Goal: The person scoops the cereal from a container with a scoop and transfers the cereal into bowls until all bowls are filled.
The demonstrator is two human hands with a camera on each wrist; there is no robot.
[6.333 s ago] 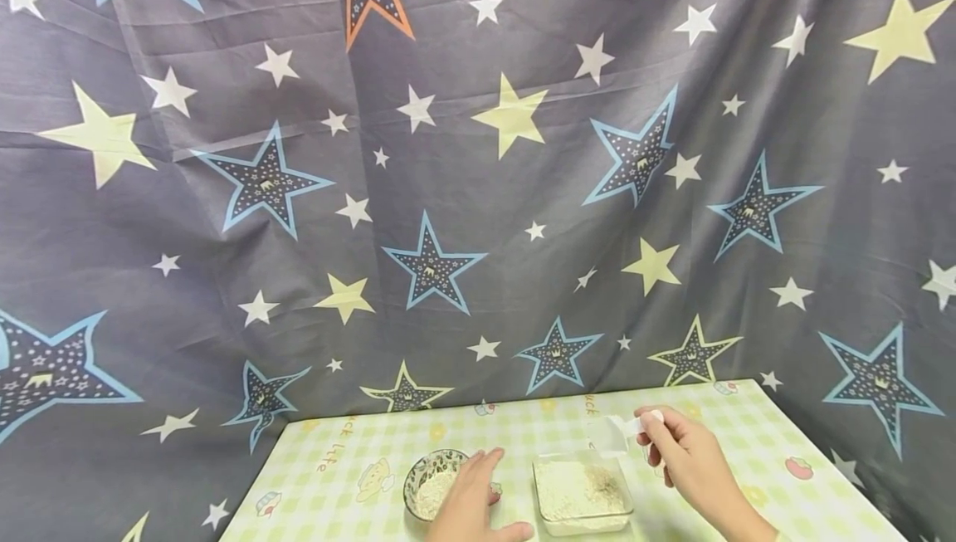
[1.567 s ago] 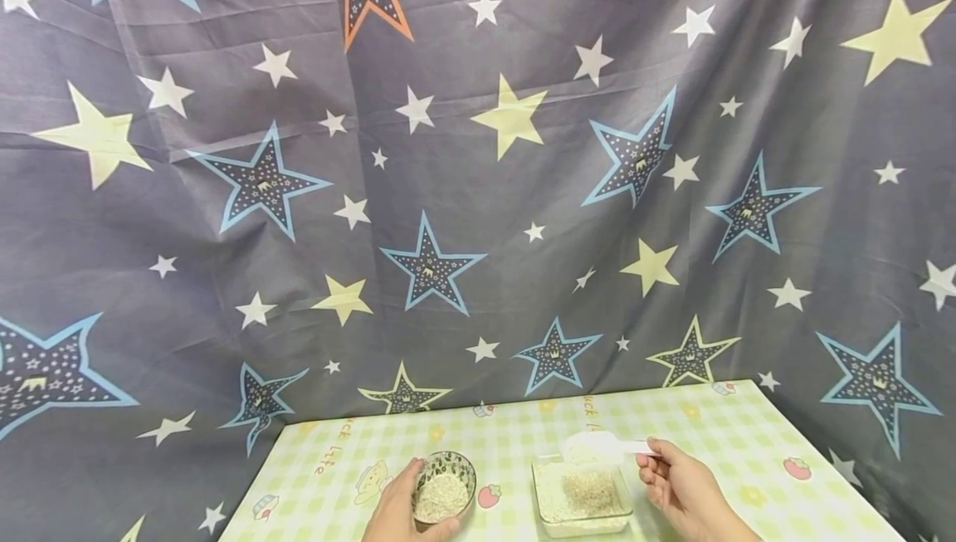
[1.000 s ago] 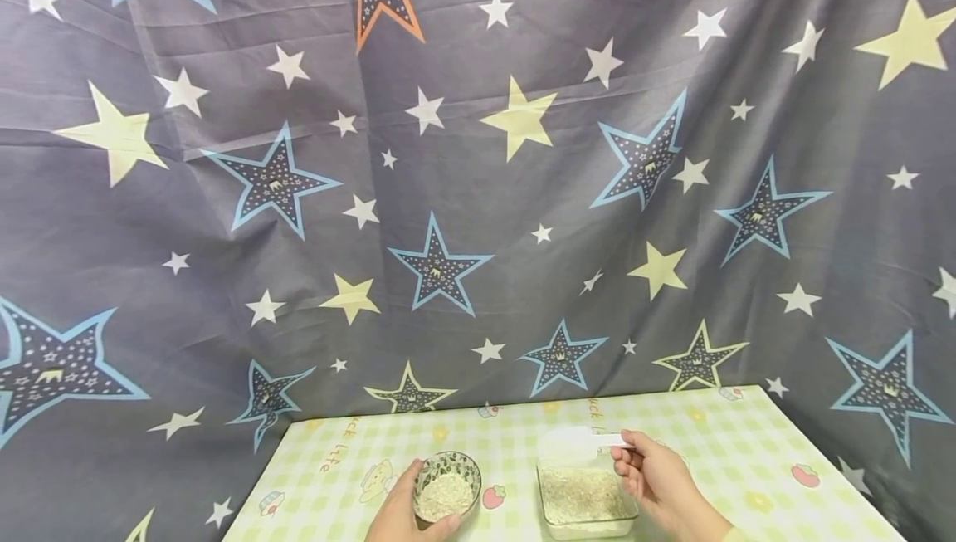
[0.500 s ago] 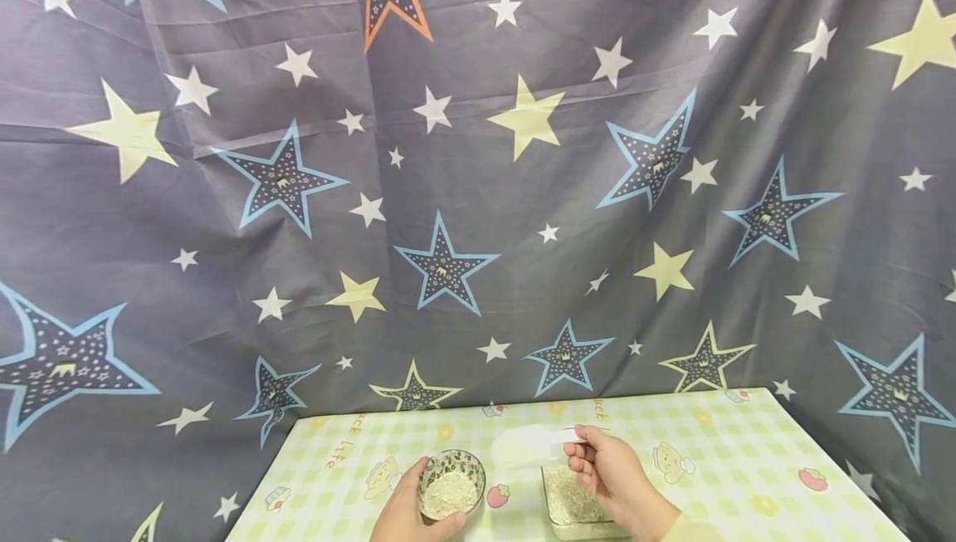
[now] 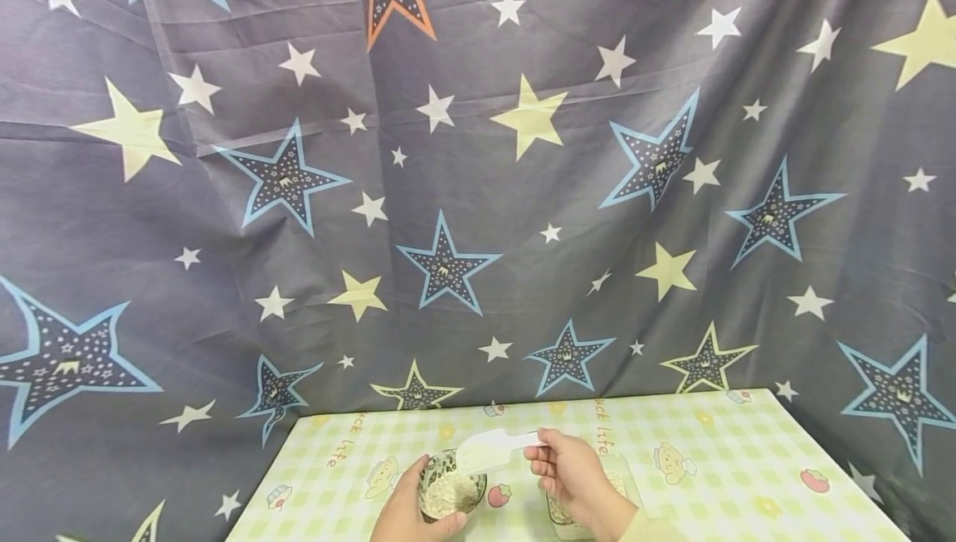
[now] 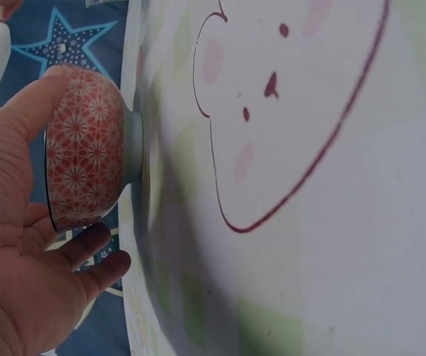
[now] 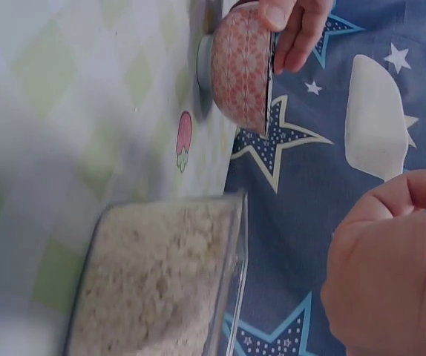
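My left hand (image 5: 409, 509) grips a small bowl (image 6: 87, 148) by its side, thumb near and fingers on the left. Outside, the bowl is red with white flowers; pale flakes lie inside it. My right hand (image 5: 571, 476) pinches the handle of a white scoop (image 5: 481, 451), its blade above the bowl's right rim. In the right wrist view the scoop (image 7: 376, 119) stands clear of the bowl (image 7: 240, 67). Whether the scoop carries anything, I cannot tell. Under my right forearm sits a glass container (image 7: 243, 297) of pale flaky grain, partly hidden in the head view.
A green-and-white checked cloth (image 5: 717, 476) with printed strawberries and cartoon figures covers the table. Behind the table hangs a dark grey curtain (image 5: 493, 276) with stars.
From above the glass container, my right hand has carried the scoop left to the bowl. My left hand, earlier beside the bowl's right edge, has come round to its left and holds it.
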